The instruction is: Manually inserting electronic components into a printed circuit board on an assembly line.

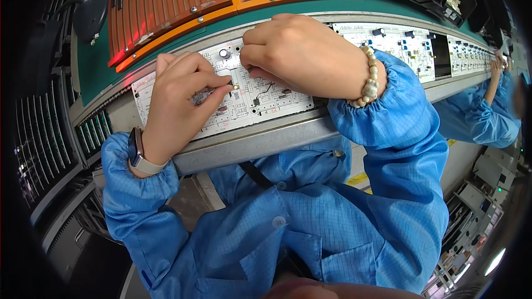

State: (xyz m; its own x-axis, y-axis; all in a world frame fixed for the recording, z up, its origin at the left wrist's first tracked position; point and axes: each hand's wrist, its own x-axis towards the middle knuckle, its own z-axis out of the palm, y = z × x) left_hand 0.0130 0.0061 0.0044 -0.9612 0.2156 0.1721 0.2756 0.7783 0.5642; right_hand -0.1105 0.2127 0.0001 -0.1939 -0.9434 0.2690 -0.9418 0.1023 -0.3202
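A small brass-coloured component (pixel 236 86) sits pinched between the left hand's (pixel 178 102) thumb and forefinger, pressed onto the white circuit board (pixel 266 99) just beneath the right hand (pixel 296 52). That hand is curled, fingertips on the board; whether it grips anything cannot be told. A tilted part could bend its leads or miss its holes. The board is flat, matte and printed, resting on a smooth grey metal rail (pixel 260 141); ribbed orange trays (pixel 183 0) lie beyond the knuckles.

two hands (pixel 183 99), three circuit boards (pixel 244 99)
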